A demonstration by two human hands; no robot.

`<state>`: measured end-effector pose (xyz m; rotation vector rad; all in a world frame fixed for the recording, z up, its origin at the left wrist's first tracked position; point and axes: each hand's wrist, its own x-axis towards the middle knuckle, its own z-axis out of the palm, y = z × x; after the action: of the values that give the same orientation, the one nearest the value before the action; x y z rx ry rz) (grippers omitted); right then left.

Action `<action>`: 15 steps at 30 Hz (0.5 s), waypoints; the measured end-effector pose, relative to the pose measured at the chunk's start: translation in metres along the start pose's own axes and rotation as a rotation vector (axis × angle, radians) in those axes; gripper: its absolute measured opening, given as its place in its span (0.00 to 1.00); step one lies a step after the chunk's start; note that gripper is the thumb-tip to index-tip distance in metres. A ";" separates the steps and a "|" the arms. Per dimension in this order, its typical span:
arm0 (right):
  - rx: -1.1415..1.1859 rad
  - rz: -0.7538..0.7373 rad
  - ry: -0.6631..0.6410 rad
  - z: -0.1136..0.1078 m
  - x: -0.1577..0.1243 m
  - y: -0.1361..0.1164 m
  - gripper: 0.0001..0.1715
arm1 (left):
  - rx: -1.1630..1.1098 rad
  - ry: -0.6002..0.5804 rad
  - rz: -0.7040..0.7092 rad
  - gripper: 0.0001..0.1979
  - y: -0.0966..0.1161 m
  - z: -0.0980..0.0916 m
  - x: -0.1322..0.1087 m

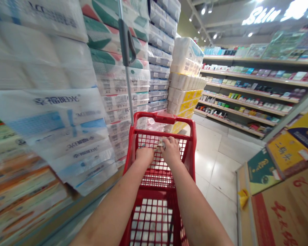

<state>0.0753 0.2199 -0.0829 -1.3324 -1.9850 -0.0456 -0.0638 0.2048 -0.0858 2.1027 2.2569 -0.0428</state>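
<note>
A red plastic shopping basket on wheels (187,136) stands in front of me in a shop aisle, its grey pull handle (127,44) sticking upright. Both my arms reach into it. My left hand (144,154) is down inside the basket against the far mesh wall, its fingers hidden from me. My right hand (171,149) is beside it, fingers curled round a small pale crumpled thing (161,145) that I cannot make out. The two hands nearly touch.
Tall stacks of wrapped toilet-paper packs (66,136) fill the left side, close to the basket. More white and yellow packs (186,82) stand ahead. Shelves of small goods (246,99) line the right. Cardboard boxes (284,191) stand at the near right. Pale floor tiles (215,164) run between.
</note>
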 end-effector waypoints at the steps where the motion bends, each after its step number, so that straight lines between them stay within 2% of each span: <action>1: -0.004 -0.004 -0.005 -0.001 0.000 0.000 0.16 | 0.000 0.011 -0.004 0.22 0.000 -0.002 -0.001; 3: -0.006 -0.009 -0.020 -0.001 0.000 0.002 0.20 | -0.003 0.031 -0.002 0.23 0.000 -0.005 -0.004; 5: 0.002 -0.003 -0.046 0.001 0.001 0.003 0.19 | -0.005 0.042 0.006 0.24 0.000 -0.008 -0.006; 9: 0.001 -0.003 -0.172 0.006 0.001 0.001 0.04 | 0.002 0.032 0.003 0.24 -0.001 -0.009 -0.008; 15: -0.109 0.022 -0.225 -0.003 -0.001 -0.009 0.09 | 0.011 0.020 0.006 0.25 -0.001 -0.013 -0.010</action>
<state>0.0694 0.2138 -0.0782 -1.4844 -2.1811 0.0071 -0.0641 0.1958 -0.0727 2.1247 2.2669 -0.0337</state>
